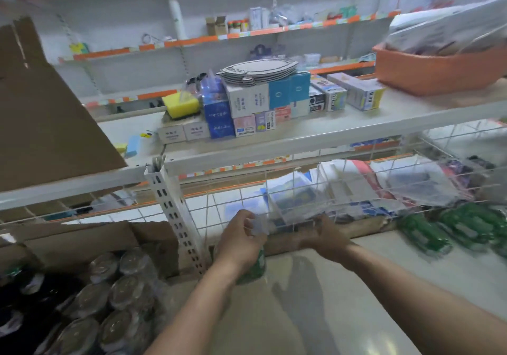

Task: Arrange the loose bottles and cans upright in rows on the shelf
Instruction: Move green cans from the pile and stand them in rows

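L hand (241, 242) has fingers + thumb curled round a green bottle (256, 269), held upright w/ clear cap on top, at the left end of the shelf (411, 272), just beside the slotted post (175, 217). R hand (326, 235) reaches under the wire basket (356, 190) toward the shelf back; fingers blurred, can't tell if spread or pinching. More green bottles (428, 235) lie on their sides at the right end. Cans (120, 288) sit in a cardboard box (82, 239), lower left.

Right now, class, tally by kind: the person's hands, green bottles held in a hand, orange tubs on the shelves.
Hands: 2 (left hand, right hand)
Held green bottle: 1
Big orange tub: 1
Total: 4
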`<action>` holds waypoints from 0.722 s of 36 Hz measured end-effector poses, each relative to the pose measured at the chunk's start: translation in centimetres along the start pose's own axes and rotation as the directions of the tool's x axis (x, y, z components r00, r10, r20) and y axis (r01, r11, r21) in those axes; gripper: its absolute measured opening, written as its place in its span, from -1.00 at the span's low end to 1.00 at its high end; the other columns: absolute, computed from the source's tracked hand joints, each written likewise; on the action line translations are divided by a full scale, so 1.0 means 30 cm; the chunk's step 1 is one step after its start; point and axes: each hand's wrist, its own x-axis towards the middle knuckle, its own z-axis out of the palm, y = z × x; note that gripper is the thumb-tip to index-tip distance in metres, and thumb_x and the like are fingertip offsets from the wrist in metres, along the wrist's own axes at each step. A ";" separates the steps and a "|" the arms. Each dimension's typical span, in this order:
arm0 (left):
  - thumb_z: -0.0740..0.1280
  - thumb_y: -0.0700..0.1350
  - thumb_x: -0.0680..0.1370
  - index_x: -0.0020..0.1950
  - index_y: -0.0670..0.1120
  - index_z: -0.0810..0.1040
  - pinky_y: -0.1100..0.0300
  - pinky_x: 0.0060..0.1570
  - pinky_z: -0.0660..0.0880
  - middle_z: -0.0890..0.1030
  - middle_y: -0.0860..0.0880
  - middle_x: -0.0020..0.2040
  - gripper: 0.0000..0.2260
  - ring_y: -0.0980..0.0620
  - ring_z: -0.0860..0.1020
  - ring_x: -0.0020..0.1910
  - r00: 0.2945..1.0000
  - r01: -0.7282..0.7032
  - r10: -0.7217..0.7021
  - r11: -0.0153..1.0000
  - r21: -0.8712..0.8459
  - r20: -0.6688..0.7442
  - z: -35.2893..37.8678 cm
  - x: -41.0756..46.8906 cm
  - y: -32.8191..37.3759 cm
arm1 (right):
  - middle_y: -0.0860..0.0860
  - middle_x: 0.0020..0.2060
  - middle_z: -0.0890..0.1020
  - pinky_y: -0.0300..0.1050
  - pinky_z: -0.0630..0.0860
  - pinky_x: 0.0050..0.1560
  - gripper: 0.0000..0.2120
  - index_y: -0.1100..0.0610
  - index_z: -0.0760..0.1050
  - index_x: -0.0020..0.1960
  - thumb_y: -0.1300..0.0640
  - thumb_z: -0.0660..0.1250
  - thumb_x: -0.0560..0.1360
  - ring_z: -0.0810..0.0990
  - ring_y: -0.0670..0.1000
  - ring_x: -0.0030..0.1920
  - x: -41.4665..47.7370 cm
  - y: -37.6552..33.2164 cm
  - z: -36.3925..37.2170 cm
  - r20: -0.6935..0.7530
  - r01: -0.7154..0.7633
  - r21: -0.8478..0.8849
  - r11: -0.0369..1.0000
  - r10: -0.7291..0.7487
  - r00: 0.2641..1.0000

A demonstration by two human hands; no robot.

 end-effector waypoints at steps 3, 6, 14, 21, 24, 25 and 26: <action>0.45 -0.13 0.50 0.12 0.04 0.49 0.17 -0.12 0.48 0.56 0.00 0.00 -0.75 0.07 0.52 -0.11 0.986 -0.065 0.069 0.997 -0.036 0.148 0.149 0.018 0.106 | -0.01 -0.11 0.55 -0.41 0.44 -0.35 -0.58 0.13 0.34 0.15 0.27 0.53 0.46 0.51 -0.15 -0.16 -0.065 0.062 -0.180 -0.116 -0.103 0.025 0.994 0.105 0.988; 0.51 -0.01 0.43 0.14 0.03 0.50 0.19 -0.11 0.45 0.54 0.06 -0.04 -0.66 0.09 0.51 -0.10 0.958 -0.097 0.096 0.995 -0.010 0.270 0.338 0.029 0.210 | 0.07 0.05 0.58 -0.12 0.54 -0.10 -0.34 0.11 0.30 0.33 0.08 0.60 0.38 0.57 -0.02 -0.04 -0.137 0.161 -0.348 -0.252 -0.186 0.024 0.982 0.186 0.949; 0.45 -0.35 0.48 0.10 -0.11 0.46 0.38 -0.35 0.38 0.48 -0.02 -0.19 -0.71 0.11 0.43 -0.28 0.870 -0.110 0.122 0.993 -0.052 0.478 0.883 0.023 0.418 | 0.19 0.44 0.44 -0.11 0.41 0.15 -0.14 0.18 0.16 0.58 -0.02 0.53 0.45 0.49 0.20 0.36 -0.363 0.418 -0.784 -0.443 -0.425 0.095 0.900 0.420 0.792; 0.55 -0.08 0.45 0.03 0.14 0.46 0.23 -0.33 0.55 0.60 0.03 0.05 -0.68 0.02 0.60 -0.04 0.807 -0.077 0.075 0.997 -0.022 0.585 1.177 0.010 0.510 | 0.20 0.51 0.38 -0.02 0.41 0.32 -0.09 0.23 0.11 0.61 0.02 0.55 0.46 0.43 0.20 0.44 -0.488 0.623 -1.004 -0.549 -0.538 0.164 0.827 0.530 0.647; 0.50 -0.03 0.44 0.20 0.09 0.49 -0.01 -0.16 0.69 0.58 0.07 0.08 -0.62 -0.02 0.63 -0.04 0.777 -0.065 0.061 0.998 -0.016 0.626 1.258 0.017 0.543 | 0.17 0.29 0.54 -0.16 0.28 0.02 -0.30 0.20 0.31 0.44 0.06 0.56 0.44 0.51 0.14 0.23 -0.499 0.677 -1.073 -0.622 -0.575 0.160 0.803 0.534 0.573; 0.49 -0.01 0.43 0.22 0.10 0.47 -0.05 -0.06 0.68 0.56 0.09 0.09 -0.60 -0.01 0.62 -0.01 0.765 -0.070 0.056 0.998 -0.004 0.642 1.280 0.015 0.555 | 0.15 0.26 0.54 -0.15 0.28 0.02 -0.32 0.18 0.33 0.41 0.06 0.56 0.42 0.50 0.13 0.20 -0.504 0.682 -1.093 -0.647 -0.584 0.145 0.799 0.523 0.555; 0.49 0.01 0.41 0.22 0.11 0.46 -0.08 0.04 0.66 0.54 0.11 0.10 -0.58 0.00 0.60 0.03 0.751 -0.075 0.057 0.997 -0.001 0.658 1.304 0.016 0.564 | 0.15 0.25 0.52 -0.11 0.36 0.08 -0.31 0.16 0.33 0.41 0.04 0.56 0.39 0.48 0.13 0.19 -0.504 0.691 -1.112 -0.659 -0.589 0.149 0.794 0.524 0.540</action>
